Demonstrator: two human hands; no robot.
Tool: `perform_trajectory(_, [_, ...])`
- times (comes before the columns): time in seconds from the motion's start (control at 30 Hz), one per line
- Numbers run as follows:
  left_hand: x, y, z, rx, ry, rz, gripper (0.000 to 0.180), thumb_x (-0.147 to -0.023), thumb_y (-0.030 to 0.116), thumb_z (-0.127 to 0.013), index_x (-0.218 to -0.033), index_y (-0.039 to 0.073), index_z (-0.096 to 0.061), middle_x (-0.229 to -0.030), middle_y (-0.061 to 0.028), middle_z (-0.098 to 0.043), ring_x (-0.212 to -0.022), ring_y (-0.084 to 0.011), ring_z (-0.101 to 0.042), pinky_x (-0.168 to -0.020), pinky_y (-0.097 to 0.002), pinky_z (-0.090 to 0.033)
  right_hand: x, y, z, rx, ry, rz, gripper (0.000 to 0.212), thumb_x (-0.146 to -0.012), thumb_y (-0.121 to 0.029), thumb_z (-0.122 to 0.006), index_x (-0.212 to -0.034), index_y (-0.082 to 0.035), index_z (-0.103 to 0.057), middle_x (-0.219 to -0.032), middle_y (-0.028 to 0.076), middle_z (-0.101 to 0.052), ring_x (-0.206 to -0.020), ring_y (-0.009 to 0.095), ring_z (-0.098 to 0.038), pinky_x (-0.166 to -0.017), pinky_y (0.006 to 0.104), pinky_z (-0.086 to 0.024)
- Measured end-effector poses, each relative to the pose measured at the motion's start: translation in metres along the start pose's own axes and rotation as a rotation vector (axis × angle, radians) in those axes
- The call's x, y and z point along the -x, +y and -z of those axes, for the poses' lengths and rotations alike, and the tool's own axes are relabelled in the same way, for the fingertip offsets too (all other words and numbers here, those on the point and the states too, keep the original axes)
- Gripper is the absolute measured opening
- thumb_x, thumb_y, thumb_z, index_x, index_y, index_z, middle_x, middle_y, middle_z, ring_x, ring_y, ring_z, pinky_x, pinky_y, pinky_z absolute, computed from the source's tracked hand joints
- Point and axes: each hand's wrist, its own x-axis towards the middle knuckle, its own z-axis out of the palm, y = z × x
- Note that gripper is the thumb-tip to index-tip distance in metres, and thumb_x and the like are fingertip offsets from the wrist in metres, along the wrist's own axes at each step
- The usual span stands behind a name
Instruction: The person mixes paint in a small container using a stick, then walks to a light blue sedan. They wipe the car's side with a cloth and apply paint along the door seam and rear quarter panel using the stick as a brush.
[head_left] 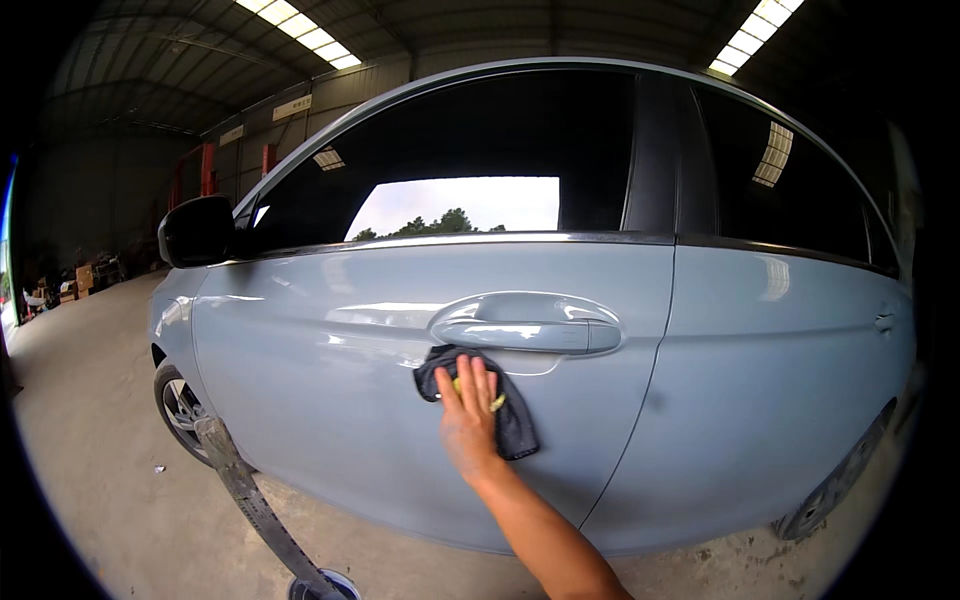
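My right hand (pixel 466 415) presses a dark grey cloth (pixel 515 425) against the light blue-grey front door (pixel 330 400) of a car, just below the door handle (pixel 530 336). Its fingers point upward over the cloth, and a bit of something yellow (pixel 498 402) shows between and beside them; I cannot make out what it is. One end of the cloth hangs down to the right of my wrist. My left hand is out of the picture.
A black side mirror (pixel 197 231) juts out at the left. Below it, a long worn grey bar (pixel 255 500) slants down to a round blue-rimmed object (pixel 345 582). Boxes (pixel 84 279) stand far left, near red posts (pixel 207 170). The rear door (pixel 780 370) lies right.
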Motion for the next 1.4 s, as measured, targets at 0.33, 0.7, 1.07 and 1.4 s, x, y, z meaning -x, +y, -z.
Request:
perform_trajectory(0.33, [0.003, -0.012, 0.035, -0.065, -0.065, 0.176, 0.064, -0.063, 0.001, -0.077, -0.12, 0.008, -0.05, -0.1, -0.0055, -0.057, -0.092, -0.0141, -0.055, -0.08, -0.0318, -0.049, 0.045, 0.028, 0.04, 0.067, -0.075, 0.147, 0.05, -0.076, 0.003, -0.056, -0.124, -0.012, -0.058, -0.136, 0.018, -0.047, -0.128, 0.035, -0.042, -0.106, 0.0515, -0.033])
perform_trajectory(0.7, [-0.013, -0.02, 0.002, 0.109, -0.31, 0.237, 0.071, -0.063, 0.005, -0.081, -0.125, 0.008, -0.048, -0.112, -0.002, -0.053, -0.107, -0.016, -0.051, -0.094, -0.0344, -0.042, 0.103, 0.223, 0.293, 0.616, 0.563, -0.464, 0.039, -0.091, -0.004, -0.043, -0.129, 0.003, -0.047, -0.14, 0.024, -0.04, -0.128, 0.043, -0.038, -0.108, 0.0456, -0.029])
perform_trajectory(1.07, [-0.021, 0.011, -0.035, 0.0, -0.151, -0.105, 0.079, -0.06, 0.013, -0.087, -0.124, 0.005, -0.041, -0.097, -0.0048, -0.056, -0.085, -0.0152, -0.057, -0.075, -0.0321, -0.048, -0.137, 0.147, 0.284, 0.119, 0.256, 0.012, 0.033, -0.084, 0.008, -0.051, -0.113, -0.003, -0.062, -0.12, 0.015, -0.06, -0.113, 0.032, -0.055, -0.097, 0.0359, -0.043])
perform_trajectory(1.4, [-0.017, 0.045, -0.011, 0.005, 0.026, -0.112, 0.079, -0.058, 0.02, -0.089, -0.121, 0.004, -0.045, -0.101, -0.0052, -0.057, -0.093, -0.0176, -0.057, -0.081, -0.0338, -0.048, -0.181, 0.074, 0.135, -0.049, -0.604, 0.218, 0.027, -0.081, 0.001, -0.062, -0.102, -0.013, -0.072, -0.113, 0.005, -0.059, -0.111, 0.024, -0.051, -0.097, 0.0345, -0.042])
